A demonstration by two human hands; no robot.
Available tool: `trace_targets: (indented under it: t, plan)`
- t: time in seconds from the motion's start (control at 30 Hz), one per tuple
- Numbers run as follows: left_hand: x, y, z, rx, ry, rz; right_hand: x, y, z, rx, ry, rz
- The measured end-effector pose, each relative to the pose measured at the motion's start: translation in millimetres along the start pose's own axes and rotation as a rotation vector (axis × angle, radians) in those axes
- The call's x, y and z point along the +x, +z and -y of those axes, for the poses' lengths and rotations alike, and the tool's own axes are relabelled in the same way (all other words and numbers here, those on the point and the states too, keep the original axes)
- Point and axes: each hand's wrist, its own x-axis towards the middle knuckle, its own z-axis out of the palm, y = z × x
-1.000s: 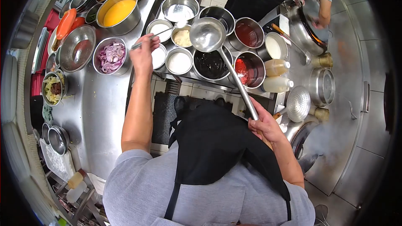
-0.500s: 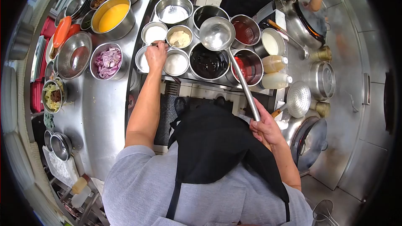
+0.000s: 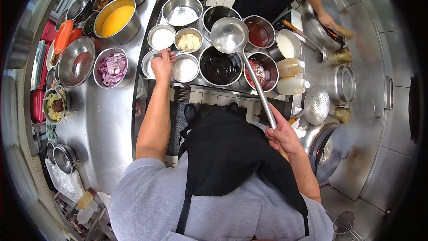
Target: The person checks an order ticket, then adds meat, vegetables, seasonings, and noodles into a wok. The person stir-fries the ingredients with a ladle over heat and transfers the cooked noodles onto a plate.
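Note:
My right hand (image 3: 284,135) is wrapped around the handle of a long metal ladle (image 3: 229,35). Its bowl is over the pots, between one of dark liquid (image 3: 220,65) and one of red sauce (image 3: 257,33). My left hand (image 3: 162,66) pinches what looks like a small metal spoon (image 3: 157,55), mostly hidden by the fingers. That hand is above the rims of two pots of white seasoning, one at the left (image 3: 148,64) and one at the right (image 3: 185,68). Just behind are a pot of white powder (image 3: 161,38) and a pot of pale yellow powder (image 3: 189,41).
Two bottles (image 3: 290,68) stand right of the pots. On the left counter (image 3: 107,120) are a bowl of sliced red onion (image 3: 112,68) and a pot of yellow liquid (image 3: 117,20). A co-worker's hand (image 3: 327,20) is at a wok (image 3: 323,27), back right.
My left hand has moved slightly left and down, away from the pale yellow powder. The ladle stays nearly still in my right hand. The co-worker's arm now reaches across the wok.

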Motion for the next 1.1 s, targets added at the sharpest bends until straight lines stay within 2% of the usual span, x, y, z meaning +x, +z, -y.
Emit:
trace_targets:
  t: [0.3,0.4,0.7,0.93,1.0,1.03,1.1]
  plan:
    - [-25,-13,-55,-0.097,0.049,-0.015,6,-4,1,-0.006,0.003,0.012]
    - [-13,-16,-37,-0.139,0.0,-0.017,6,-2,2,-0.012,0.012,0.028]
    - [-14,-13,-48,-0.163,-0.01,0.098,10,1,8,-0.036,0.011,0.023]
    - [-31,6,-86,-0.183,0.094,0.21,12,5,11,-0.028,0.032,0.025]
    - [-41,10,-95,0.463,0.395,0.138,10,7,12,-0.005,0.03,0.034]
    - [-38,5,-93,0.561,0.45,0.109,9,8,16,-0.036,0.037,0.033]
    - [-45,-1,-105,0.502,0.438,0.09,7,8,14,-0.067,0.034,0.026]
